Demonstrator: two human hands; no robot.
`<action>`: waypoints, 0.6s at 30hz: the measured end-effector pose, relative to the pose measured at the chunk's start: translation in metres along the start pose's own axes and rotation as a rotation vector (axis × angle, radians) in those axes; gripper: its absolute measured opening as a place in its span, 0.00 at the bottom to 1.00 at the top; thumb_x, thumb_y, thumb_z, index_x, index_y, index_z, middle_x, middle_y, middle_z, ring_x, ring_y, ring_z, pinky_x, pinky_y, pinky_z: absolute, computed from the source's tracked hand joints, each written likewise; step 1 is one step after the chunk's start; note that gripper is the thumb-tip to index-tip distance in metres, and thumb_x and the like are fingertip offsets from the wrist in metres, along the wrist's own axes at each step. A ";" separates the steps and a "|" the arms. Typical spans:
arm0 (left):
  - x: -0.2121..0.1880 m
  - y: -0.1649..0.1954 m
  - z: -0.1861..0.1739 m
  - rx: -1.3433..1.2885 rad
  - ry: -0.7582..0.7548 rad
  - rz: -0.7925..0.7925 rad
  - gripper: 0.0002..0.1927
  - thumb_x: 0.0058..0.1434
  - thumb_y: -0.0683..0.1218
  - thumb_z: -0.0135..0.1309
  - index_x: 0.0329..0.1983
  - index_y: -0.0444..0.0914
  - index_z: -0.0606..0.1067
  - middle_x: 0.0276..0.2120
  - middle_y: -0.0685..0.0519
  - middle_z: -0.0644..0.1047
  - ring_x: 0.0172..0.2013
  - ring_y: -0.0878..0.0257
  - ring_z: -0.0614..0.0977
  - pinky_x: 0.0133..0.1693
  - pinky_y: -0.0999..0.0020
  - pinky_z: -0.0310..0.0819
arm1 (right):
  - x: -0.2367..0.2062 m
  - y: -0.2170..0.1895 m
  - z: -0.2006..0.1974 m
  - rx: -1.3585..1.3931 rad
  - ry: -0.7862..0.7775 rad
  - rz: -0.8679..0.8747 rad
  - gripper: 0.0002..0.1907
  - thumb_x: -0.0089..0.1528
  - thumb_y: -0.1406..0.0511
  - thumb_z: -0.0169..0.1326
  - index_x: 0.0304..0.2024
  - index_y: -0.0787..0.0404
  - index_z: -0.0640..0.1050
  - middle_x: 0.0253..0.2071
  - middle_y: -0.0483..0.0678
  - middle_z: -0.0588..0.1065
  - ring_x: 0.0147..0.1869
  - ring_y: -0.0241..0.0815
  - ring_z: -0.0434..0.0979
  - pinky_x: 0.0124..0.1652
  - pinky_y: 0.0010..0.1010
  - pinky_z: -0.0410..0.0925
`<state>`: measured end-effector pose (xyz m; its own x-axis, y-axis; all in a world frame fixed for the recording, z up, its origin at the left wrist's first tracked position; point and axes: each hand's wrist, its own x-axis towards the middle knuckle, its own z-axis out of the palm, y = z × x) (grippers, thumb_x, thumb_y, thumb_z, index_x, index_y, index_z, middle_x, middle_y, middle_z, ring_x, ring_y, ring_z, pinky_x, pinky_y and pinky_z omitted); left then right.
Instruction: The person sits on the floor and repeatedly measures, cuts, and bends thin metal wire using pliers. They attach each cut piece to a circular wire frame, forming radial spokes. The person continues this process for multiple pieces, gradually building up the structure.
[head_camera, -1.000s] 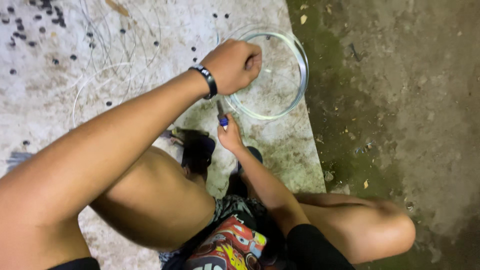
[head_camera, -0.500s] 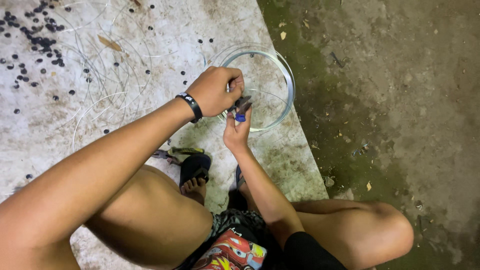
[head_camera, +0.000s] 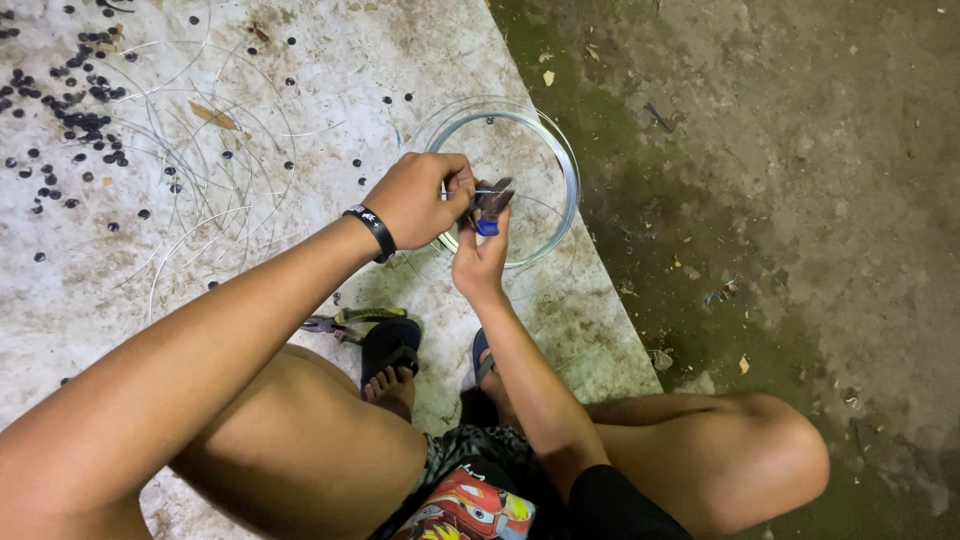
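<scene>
Squatting over a pale concrete slab (head_camera: 300, 60), the person brings both hands together above a coil of wire (head_camera: 560, 160) lying at the slab's right edge. The left hand (head_camera: 415, 200), a black wristband (head_camera: 372, 230) on its wrist, is clenched around wire beside the jaws of blue-handled pliers (head_camera: 490, 205), which the right hand (head_camera: 480, 262) grips from below. Loose wire rings (head_camera: 180, 130) and small dark beads (head_camera: 85, 110) lie scattered to the left. Green-handled pliers (head_camera: 350, 320) rest beside a sandalled foot (head_camera: 392, 375).
</scene>
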<state>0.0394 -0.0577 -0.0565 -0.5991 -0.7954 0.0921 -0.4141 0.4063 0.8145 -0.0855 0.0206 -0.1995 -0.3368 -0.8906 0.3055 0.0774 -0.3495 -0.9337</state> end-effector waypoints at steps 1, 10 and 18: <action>-0.001 0.001 0.000 -0.002 0.006 0.007 0.10 0.63 0.46 0.53 0.35 0.34 0.77 0.28 0.43 0.80 0.32 0.44 0.82 0.36 0.54 0.75 | 0.001 -0.001 0.000 0.026 0.000 0.003 0.29 0.68 0.80 0.40 0.71 0.65 0.57 0.64 0.51 0.68 0.68 0.41 0.70 0.66 0.31 0.65; -0.005 0.010 -0.001 -0.022 0.023 0.019 0.09 0.62 0.46 0.53 0.35 0.35 0.77 0.29 0.43 0.80 0.33 0.44 0.82 0.37 0.53 0.74 | 0.004 -0.007 0.002 0.044 0.019 -0.045 0.26 0.69 0.80 0.38 0.70 0.63 0.60 0.63 0.51 0.69 0.67 0.40 0.70 0.66 0.32 0.65; -0.007 0.014 -0.001 -0.027 0.015 0.027 0.09 0.62 0.45 0.52 0.36 0.35 0.78 0.29 0.43 0.80 0.32 0.44 0.82 0.36 0.54 0.75 | 0.000 -0.008 0.001 -0.026 0.036 -0.050 0.25 0.70 0.79 0.39 0.69 0.63 0.60 0.61 0.49 0.69 0.65 0.38 0.70 0.64 0.30 0.66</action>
<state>0.0381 -0.0471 -0.0446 -0.5994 -0.7910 0.1227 -0.3792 0.4157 0.8267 -0.0849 0.0226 -0.1919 -0.3733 -0.8609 0.3455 0.0355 -0.3854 -0.9221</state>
